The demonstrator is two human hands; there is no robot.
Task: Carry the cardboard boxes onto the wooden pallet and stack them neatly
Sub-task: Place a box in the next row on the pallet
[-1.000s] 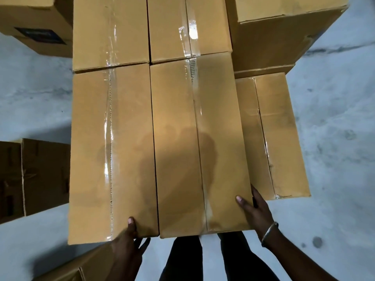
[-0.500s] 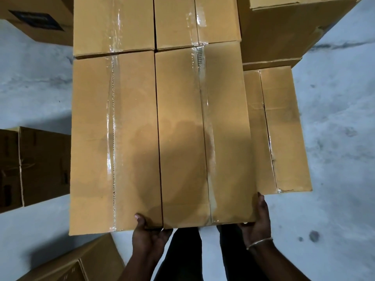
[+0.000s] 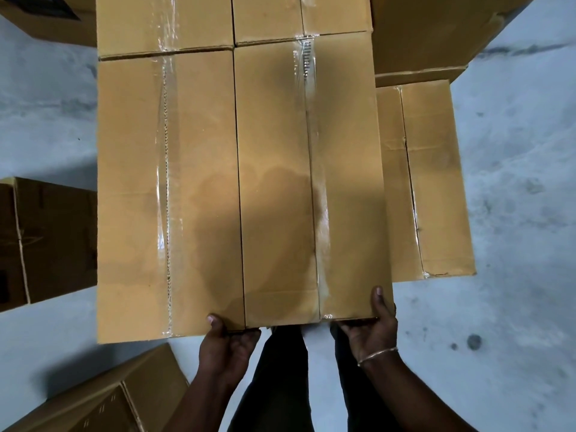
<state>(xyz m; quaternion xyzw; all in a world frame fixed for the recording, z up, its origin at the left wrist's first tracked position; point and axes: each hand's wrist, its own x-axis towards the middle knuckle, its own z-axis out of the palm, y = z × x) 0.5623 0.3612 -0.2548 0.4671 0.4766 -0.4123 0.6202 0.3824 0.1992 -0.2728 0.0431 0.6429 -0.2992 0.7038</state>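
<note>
The cardboard box (image 3: 308, 182) being placed is seen on top of the stack, directly ahead of the body, its long axis running straight away from the person so that only its near short end is within reach. It lies flush against a matching neighbouring box (image 3: 168, 194) on its left, with a thin dark seam between them, and its far end butts against another row of boxes. The pallet itself cannot be seen. The near end is held at both corners: the left hand (image 3: 227, 344) is curled under the near left corner with the thumb laid on top, and the right hand (image 3: 371, 328) is wrapped round the near right corner, thumb on the top face, a thin bracelet (image 3: 377, 355) at the wrist. Both hands are equally near. The box is plain brown, sealed lengthwise with clear glossy tape, and looks rigid and undented. A lower box (image 3: 433, 182) stands just beside it on the right, and other cartons rest on the grey concrete floor (image 3: 523, 213).
</note>
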